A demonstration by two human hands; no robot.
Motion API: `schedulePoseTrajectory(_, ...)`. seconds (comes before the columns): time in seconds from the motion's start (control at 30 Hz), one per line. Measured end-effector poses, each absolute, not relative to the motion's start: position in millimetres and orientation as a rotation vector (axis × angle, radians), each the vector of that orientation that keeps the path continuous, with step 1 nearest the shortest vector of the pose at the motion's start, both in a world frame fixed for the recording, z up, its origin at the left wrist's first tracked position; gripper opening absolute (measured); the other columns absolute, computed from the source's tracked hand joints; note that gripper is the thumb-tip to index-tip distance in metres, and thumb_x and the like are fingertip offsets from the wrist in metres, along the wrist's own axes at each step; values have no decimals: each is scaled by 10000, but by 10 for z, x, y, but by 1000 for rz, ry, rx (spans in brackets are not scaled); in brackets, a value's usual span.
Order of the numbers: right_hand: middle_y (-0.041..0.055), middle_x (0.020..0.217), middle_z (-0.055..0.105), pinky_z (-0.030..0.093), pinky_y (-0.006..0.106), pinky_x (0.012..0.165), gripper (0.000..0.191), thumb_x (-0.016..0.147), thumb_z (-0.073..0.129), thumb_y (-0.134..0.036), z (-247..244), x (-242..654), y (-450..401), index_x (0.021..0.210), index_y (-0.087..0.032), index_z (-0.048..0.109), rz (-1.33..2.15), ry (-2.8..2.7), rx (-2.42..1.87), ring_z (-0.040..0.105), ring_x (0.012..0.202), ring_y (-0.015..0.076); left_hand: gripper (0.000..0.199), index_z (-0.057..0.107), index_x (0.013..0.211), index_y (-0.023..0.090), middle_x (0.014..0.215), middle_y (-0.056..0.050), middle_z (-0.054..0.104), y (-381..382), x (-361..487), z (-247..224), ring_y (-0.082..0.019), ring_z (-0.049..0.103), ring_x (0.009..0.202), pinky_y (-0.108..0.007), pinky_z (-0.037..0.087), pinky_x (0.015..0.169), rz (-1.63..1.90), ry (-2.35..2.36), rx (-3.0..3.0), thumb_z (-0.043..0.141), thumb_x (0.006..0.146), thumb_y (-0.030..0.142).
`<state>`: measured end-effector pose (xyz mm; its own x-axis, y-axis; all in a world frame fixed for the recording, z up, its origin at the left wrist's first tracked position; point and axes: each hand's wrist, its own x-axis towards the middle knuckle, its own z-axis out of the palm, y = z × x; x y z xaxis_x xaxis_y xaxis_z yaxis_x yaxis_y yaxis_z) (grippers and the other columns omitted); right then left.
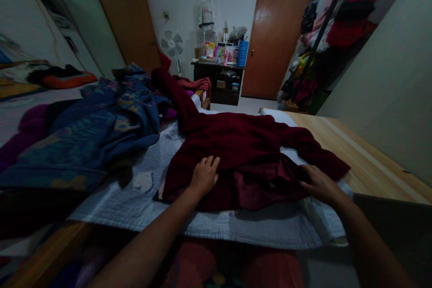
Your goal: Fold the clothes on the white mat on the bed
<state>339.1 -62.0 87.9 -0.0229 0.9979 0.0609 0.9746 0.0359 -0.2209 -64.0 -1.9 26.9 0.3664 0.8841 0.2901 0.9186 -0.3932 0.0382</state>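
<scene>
A dark red coat (232,137) lies spread on a pale quilted cover (263,229) in front of me. One sleeve stretches to the far left and the other to the right. Its shiny maroon lining (266,180) shows where the lower right front is turned back. My left hand (204,174) rests on the lower part of the coat, fingers extended and holding nothing. At the right, my right hand (317,182) grips the edge of the turned-back front, its fingertips partly hidden by the cloth.
A blue floral denim garment (114,121) is heaped on the left, beside purple cloth (32,128). Bare wooden boards (337,139) lie to the right. Farther back stand a white fan (172,45), a dark cabinet (218,83) and a brown door (278,31). Clothes and bags (351,31) hang at the right.
</scene>
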Motion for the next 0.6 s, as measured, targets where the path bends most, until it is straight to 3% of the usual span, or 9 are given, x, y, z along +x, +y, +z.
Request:
schedulePoseTrajectory(0.13,58,921,675,474,277,729,298,722,510,-162,889,3465,-710,983,-203,647,386,-2097,-2024,636,836,203,536,463,1362,198,1249,-104,565,47,-706,258,-246,522,1060,-367,455,890,-340,-1637,-2505,549,834,171)
schedulePoseTrajectory(0.27,69,909,607,478,304,741,263,676,488,-158,971,3483,-818,880,-205,648,119,-1989,-1911,610,835,211,557,456,1363,182,1160,-105,589,63,-831,261,-243,527,1014,-380,439,886,-343,-1691,-2467,519,813,121)
schedulePoseTrajectory(0.4,96,997,557,466,369,855,272,680,469,-189,956,3389,-937,904,-214,623,-224,-1729,-1780,572,961,251,585,452,1375,191,1238,-120,552,45,-926,230,-279,496,1104,-418,407,958,-386,-1723,-2456,558,799,178)
schedulePoseTrajectory(0.5,112,990,595,463,396,849,256,744,458,-272,866,3308,-994,930,-209,621,-265,-1558,-1864,581,965,276,632,430,1400,185,1344,-147,481,41,-971,203,-303,449,1204,-451,351,1042,-387,-1740,-2477,594,791,217)
schedulePoseTrajectory(0.6,92,811,649,477,365,681,343,814,448,-467,798,3276,-1032,915,-198,635,1,-1404,-2072,629,772,265,668,363,1447,201,1400,-141,433,54,-1008,219,-260,484,1202,-394,379,1032,-330,-1720,-2577,540,807,129)
